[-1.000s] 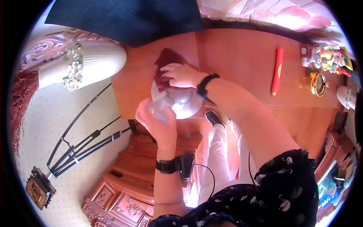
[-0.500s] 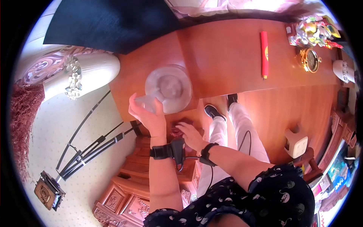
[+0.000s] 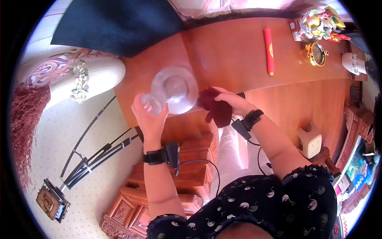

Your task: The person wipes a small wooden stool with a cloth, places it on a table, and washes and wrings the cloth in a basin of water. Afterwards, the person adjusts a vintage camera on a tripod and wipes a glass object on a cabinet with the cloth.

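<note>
A clear glass vessel with a wide round body rests on the wooden table near its front edge. My left hand is wrapped around a smaller clear glass rim or neck on its near left side. Whether that part is joined to the round body cannot be made out. A dark red cloth hangs from my right hand, pinched between thumb and fingers. It is just right of the glass, close to the table edge.
On the table lie a red stick-shaped packet and, farther right, a gold round ornament beside a colourful wrapped bundle. A white vase is at the left. Below are a tripod and a carved wooden chair.
My right hand has risen from below the table edge and moved right, bringing up the dark red cloth. The left hand stays at the glass, shifted slightly left.
</note>
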Action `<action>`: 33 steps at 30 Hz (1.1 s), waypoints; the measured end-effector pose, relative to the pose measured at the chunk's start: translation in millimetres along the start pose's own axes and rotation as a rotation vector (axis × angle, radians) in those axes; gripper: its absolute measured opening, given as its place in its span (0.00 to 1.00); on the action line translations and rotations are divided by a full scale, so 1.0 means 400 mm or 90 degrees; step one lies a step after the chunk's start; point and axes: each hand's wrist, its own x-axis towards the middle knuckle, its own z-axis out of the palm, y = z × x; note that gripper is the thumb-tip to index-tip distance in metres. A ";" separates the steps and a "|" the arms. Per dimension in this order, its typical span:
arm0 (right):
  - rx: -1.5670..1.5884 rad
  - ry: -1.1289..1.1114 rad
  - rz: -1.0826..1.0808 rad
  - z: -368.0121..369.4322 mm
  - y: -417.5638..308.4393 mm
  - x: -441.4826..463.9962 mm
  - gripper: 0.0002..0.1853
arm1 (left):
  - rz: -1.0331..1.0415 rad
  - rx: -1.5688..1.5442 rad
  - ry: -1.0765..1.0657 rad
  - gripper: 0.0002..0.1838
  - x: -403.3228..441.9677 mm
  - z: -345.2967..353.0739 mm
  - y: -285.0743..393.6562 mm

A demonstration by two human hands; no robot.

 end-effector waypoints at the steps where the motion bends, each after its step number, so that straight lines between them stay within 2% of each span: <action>1: 0.052 -0.047 -0.013 0.003 -0.010 -0.004 0.22 | -0.043 0.000 0.043 0.43 -0.004 0.009 0.000; 2: 0.096 -0.037 -0.020 0.017 -0.019 -0.001 0.20 | -0.040 0.001 0.043 0.43 -0.003 0.017 0.001; 3: 0.098 -0.039 -0.021 0.020 -0.018 0.025 0.20 | -0.091 0.004 0.108 0.43 0.000 0.025 0.001; 4: 0.109 -0.007 -0.062 0.019 -0.020 0.067 0.20 | -0.142 0.009 0.172 0.43 0.004 0.030 -0.001; 5: 0.121 0.025 -0.103 0.031 -0.031 0.106 0.20 | -0.141 0.013 0.171 0.43 0.013 0.033 -0.005; 7: 0.166 0.000 -0.094 0.065 -0.063 0.170 0.20 | -0.345 0.129 0.279 0.45 0.032 0.041 -0.014; 9: 0.106 0.094 -0.153 0.114 -0.093 0.231 0.20 | -0.386 0.095 0.242 0.45 0.055 0.027 -0.024; 10: 0.108 0.092 -0.149 0.128 -0.101 0.262 0.20 | -0.427 0.057 0.205 0.46 0.065 0.016 -0.028; 11: 0.015 0.105 -0.147 0.138 -0.108 0.291 0.20 | -0.429 0.061 0.206 0.46 0.067 0.005 -0.032; 12: -0.076 0.118 -0.146 0.148 -0.115 0.317 0.20 | -0.339 0.099 0.176 0.46 0.064 -0.007 -0.036; 13: -0.071 0.118 -0.145 0.151 -0.117 0.350 0.20 | -0.248 0.136 0.145 0.46 0.063 -0.019 -0.036; 14: -0.175 0.097 -0.133 0.154 -0.115 0.380 0.20 | -0.248 0.141 0.141 0.46 0.062 -0.037 -0.022; 16: -0.374 0.052 -0.102 0.167 -0.115 0.423 0.19 | 0.140 0.229 0.036 0.46 0.061 -0.070 0.006; 17: -0.470 0.025 -0.084 0.180 -0.123 0.436 0.19 | 0.138 0.230 0.033 0.46 0.066 -0.078 -0.002; 18: -0.522 -0.031 -0.126 0.195 -0.122 0.442 0.20 | 0.145 0.249 -0.059 0.45 0.075 -0.089 -0.016; 19: -0.905 -0.095 -0.201 0.194 -0.112 0.509 0.21 | 0.153 0.266 -0.150 0.44 0.081 -0.096 -0.027; 21: -1.035 0.083 -0.188 0.237 -0.064 0.470 0.21 | 0.157 0.287 -0.142 0.43 0.078 -0.088 -0.039; 22: -1.062 0.122 -0.300 0.217 -0.018 0.495 0.19 | 0.162 0.307 -0.131 0.41 0.077 -0.081 -0.046; 25: -1.136 0.071 -0.359 0.165 0.011 0.547 0.17 | 0.127 0.303 -0.106 0.37 0.071 -0.063 -0.068; 27: -1.119 0.096 -0.390 0.154 0.039 0.539 0.14 | 0.143 0.308 -0.090 0.36 0.075 -0.058 -0.064; 30: -0.956 0.324 -0.602 0.141 0.105 0.473 0.13 | 0.159 0.321 -0.072 0.34 0.072 -0.055 -0.056; 31: -0.955 0.323 -0.601 0.143 0.137 0.445 0.13 | 0.159 0.331 -0.069 0.34 0.069 -0.059 -0.055; 33: -0.866 0.449 -0.531 0.137 0.198 0.399 0.17 | 0.163 0.324 -0.059 0.34 0.070 -0.055 -0.053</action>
